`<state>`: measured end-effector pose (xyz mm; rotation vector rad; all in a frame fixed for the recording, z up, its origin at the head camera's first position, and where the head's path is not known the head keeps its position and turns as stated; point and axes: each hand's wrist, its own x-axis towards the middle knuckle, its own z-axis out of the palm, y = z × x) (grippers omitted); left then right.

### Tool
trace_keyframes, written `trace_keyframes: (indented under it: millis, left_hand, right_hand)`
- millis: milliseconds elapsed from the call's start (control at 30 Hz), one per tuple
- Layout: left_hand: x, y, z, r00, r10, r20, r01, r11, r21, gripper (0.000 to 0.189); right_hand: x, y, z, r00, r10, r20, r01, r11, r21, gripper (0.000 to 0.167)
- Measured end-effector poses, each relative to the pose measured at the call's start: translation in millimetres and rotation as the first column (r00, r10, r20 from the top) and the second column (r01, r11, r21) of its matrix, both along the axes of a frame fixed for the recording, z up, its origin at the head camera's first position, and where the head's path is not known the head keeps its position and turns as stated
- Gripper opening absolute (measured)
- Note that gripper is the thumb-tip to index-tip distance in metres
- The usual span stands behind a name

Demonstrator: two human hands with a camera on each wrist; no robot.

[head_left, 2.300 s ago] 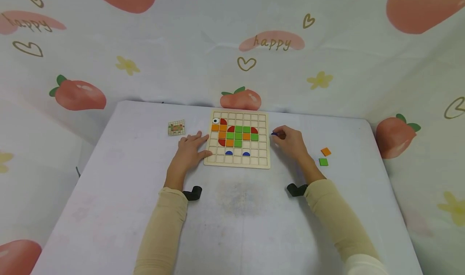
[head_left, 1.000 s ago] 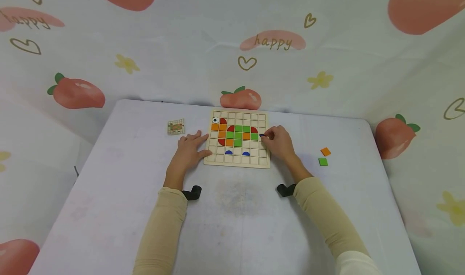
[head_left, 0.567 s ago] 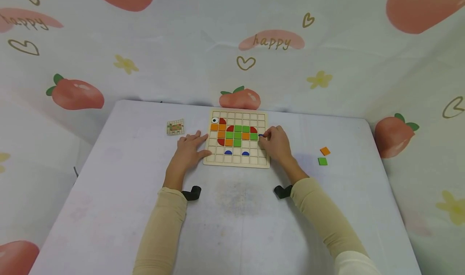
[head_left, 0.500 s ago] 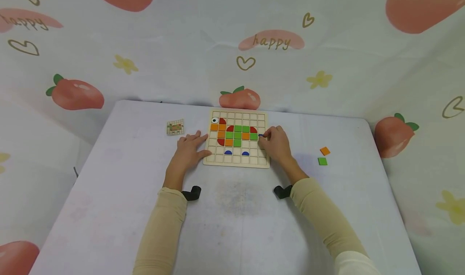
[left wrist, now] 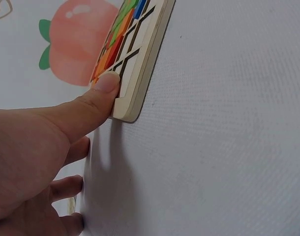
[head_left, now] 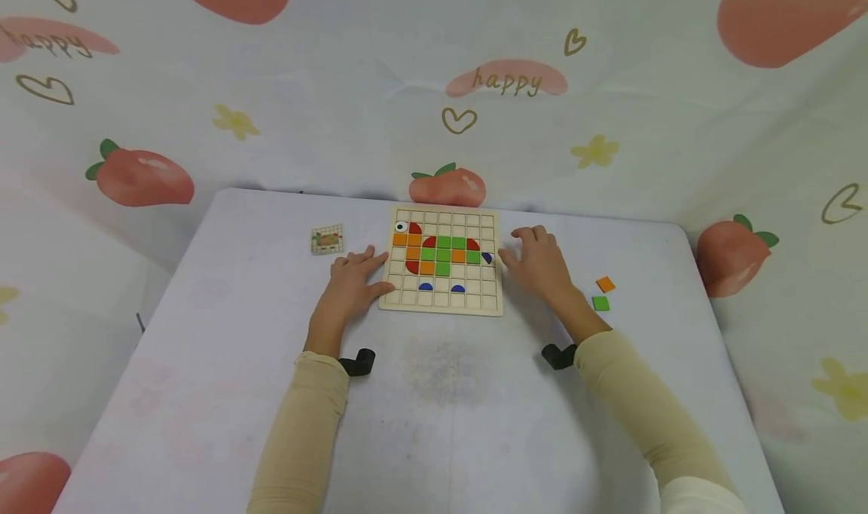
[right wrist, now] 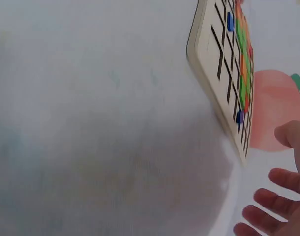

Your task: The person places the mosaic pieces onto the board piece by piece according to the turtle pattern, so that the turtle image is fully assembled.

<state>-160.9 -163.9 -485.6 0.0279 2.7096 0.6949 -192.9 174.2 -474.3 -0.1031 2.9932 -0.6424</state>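
A square wooden grid board (head_left: 468, 301) lies at the table's far side, with red, orange and green pieces and a round eye piece (head_left: 401, 227) set in it. Two blue half-round pieces (head_left: 426, 286) sit in a lower row. Another blue half-round piece (head_left: 487, 258) lies tilted in a cell near the right edge. My left hand (head_left: 351, 284) rests at the board's left side, its thumb on the corner in the left wrist view and its fingers spread on the table. Just right of the board, my right hand (head_left: 541, 264) holds nothing, fingers loosely extended.
Right of the right hand lie a loose orange square (head_left: 606, 284) and a green square (head_left: 600, 303). A small pattern card (head_left: 328, 239) lies left of the board. Behind the table hangs a printed cloth (head_left: 339, 122).
My right hand carried the blue half-round piece leftward onto the board and let go of it. It has since drawn back to the right. The left hand has stayed in place.
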Motion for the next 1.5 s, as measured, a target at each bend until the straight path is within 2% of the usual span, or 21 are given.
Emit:
trace_keyframes:
  millis: [133, 300, 433, 567, 767, 1000, 1133, 1267, 1500]
  left_hand:
    - [0.5, -0.3, -0.3, 1.000, -0.007, 0.000, 0.007, 1.000, 0.002, 0.075]
    - [1.0, -1.1, -1.4, 1.000, -0.016, 0.004, 0.016, 1.000, 0.001, 0.076]
    - [0.9, -1.4, -2.7, 1.000, -0.022, -0.002, 0.022, 1.000, -0.003, 0.077]
    - [1.5, -0.8, -3.7, 1.000, -0.017, 0.004, 0.017, 1.000, 0.002, 0.077]
    - [2.3, 0.5, -3.8, 1.000, -0.016, 0.006, 0.016, 1.000, -0.001, 0.077]
    - [1.4, 2.4, -2.8, 1.000, -0.025, 0.003, 0.025, 1.000, -0.004, 0.077]
    - [0.8, 2.3, -2.3, 1.000, -0.030, 0.001, 0.030, 0.999, -0.010, 0.077]
    - [-0.1, 1.5, -1.8, 0.999, -0.036, -0.003, 0.036, 0.999, -0.017, 0.077]
    - [-1.6, 1.2, -1.3, 1.000, -0.022, -0.002, 0.022, 0.999, -0.027, 0.077]
  right_hand:
    - [3.6, 14.3, 1.5, 0.999, 0.043, -0.022, -0.039, 0.991, 0.130, 0.067]
    - [10.0, 31.9, -3.8, 0.996, 0.089, 0.007, -0.088, 0.966, 0.244, 0.083]
    - [15.8, 45.4, -8.8, 0.992, 0.121, 0.023, -0.122, 0.947, 0.296, 0.087]
    - [22.3, 60.3, -12.1, 0.991, 0.125, 0.042, -0.132, 0.942, 0.307, 0.088]
    - [34.1, 82.6, -11.3, 0.993, 0.095, 0.072, -0.112, 0.953, 0.282, 0.086]
    - [47.2, 113.9, -14.9, 0.994, 0.054, 0.098, -0.072, 0.978, 0.194, 0.087]
    - [52.0, 129.7, -16.1, 0.990, 0.037, 0.139, -0.059, 0.986, 0.157, 0.090]
    - [52.3, 145.5, -16.3, 0.982, 0.030, 0.184, -0.052, 0.992, 0.117, 0.094]
    - [41.4, 168.7, -15.3, 0.974, 0.071, 0.216, -0.080, 0.996, 0.033, 0.089]
